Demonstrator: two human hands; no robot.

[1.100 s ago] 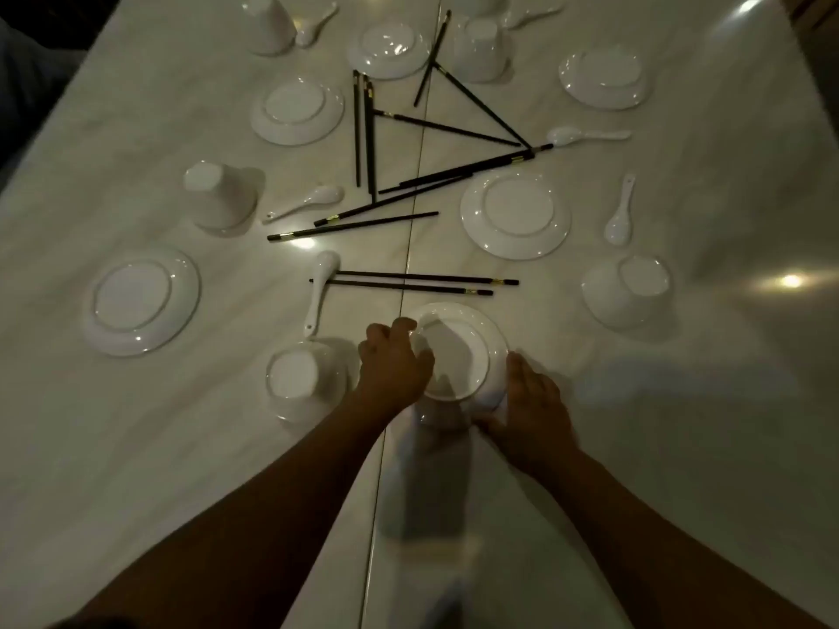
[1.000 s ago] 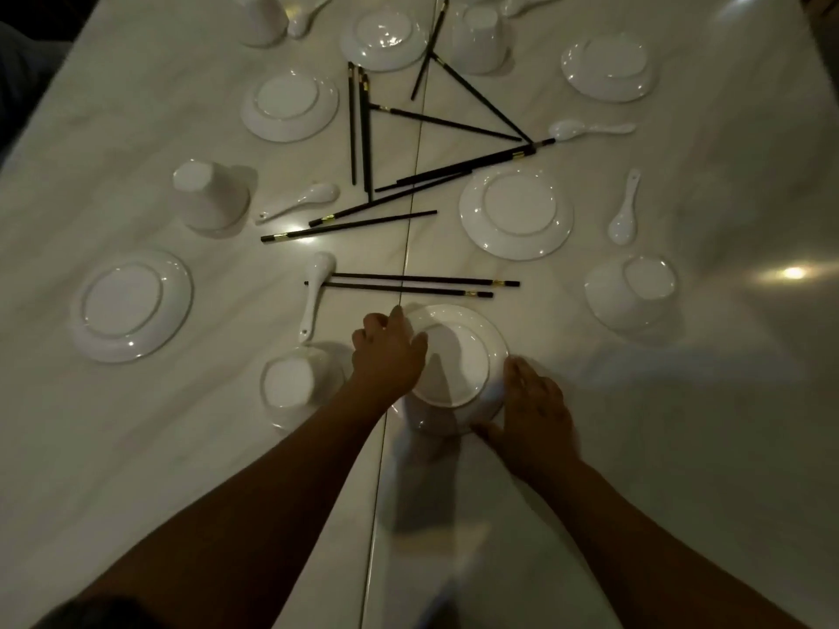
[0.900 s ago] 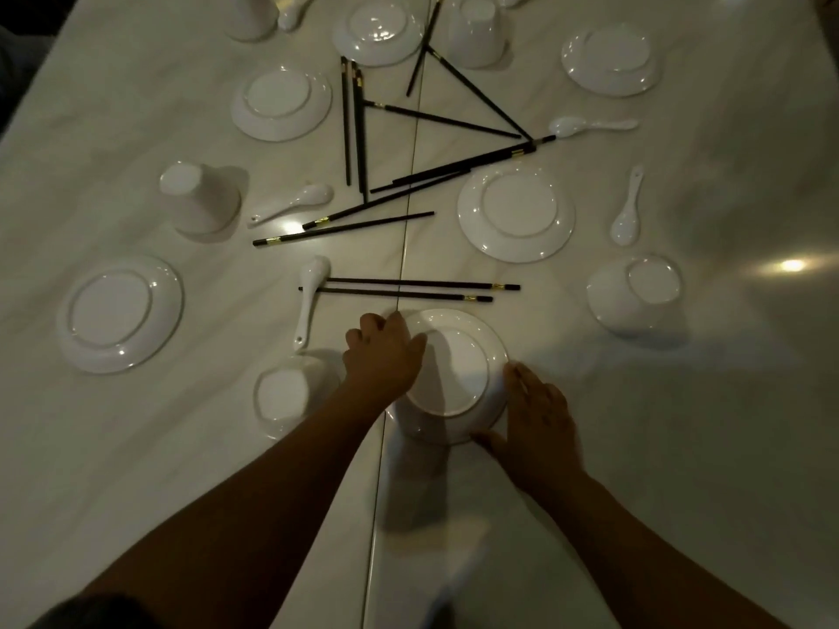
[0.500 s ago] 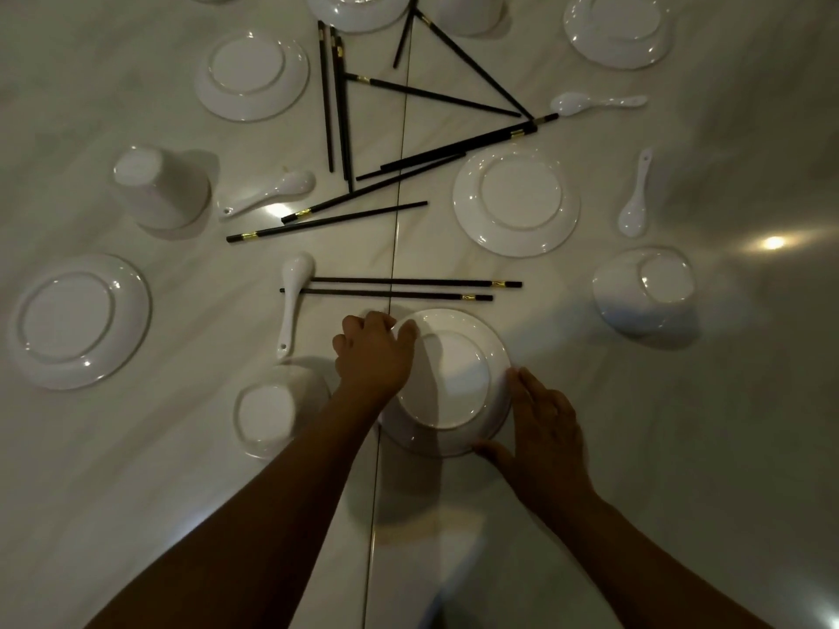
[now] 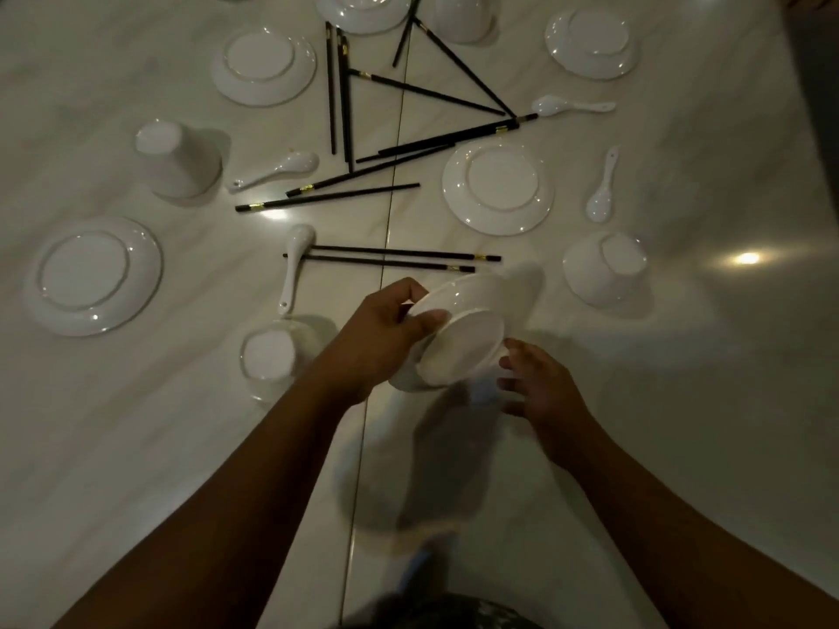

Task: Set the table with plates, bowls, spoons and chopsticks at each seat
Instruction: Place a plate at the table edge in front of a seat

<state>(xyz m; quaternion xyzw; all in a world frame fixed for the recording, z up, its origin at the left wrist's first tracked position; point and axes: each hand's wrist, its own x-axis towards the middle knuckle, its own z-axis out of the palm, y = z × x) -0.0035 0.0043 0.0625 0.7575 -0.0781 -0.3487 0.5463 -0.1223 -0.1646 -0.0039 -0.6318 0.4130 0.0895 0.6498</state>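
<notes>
One counter [image 5: 136, 447]: pale marble with a seam down its middle. It carries everything below.

One held plate [image 5: 470, 351]: white, clear of the counter at its near middle, tilted with its base toward the camera. The left grip [image 5: 386, 331] is closed round the left rim, thumb on the base and fingers behind. The right grip [image 5: 540, 388] is wide, fingers spread, with the tips just beside the lower right rim. Contact cannot be told.

Five plates lie flat:
- left plate [image 5: 93, 274]
- back-left plate [image 5: 263, 68]
- middle plate [image 5: 499, 188]
- back-right plate [image 5: 590, 40]
- back plate [image 5: 363, 9], cut by the top edge

Four bowls stand mouth down:
- left bowl [image 5: 179, 163]
- near bowl [image 5: 272, 356], just beside the left forearm
- right bowl [image 5: 606, 276]
- back bowl [image 5: 463, 15]

Chopsticks, black:
- near pair [image 5: 390, 262], parallel, just beyond the held plate
- loose chopsticks [image 5: 447, 138], crossed mid-counter

Four spoons, white:
- near spoon [image 5: 293, 272], at the near pair's left ends
- left spoon [image 5: 272, 172]
- right spoon [image 5: 604, 183]
- back spoon [image 5: 576, 106]
</notes>
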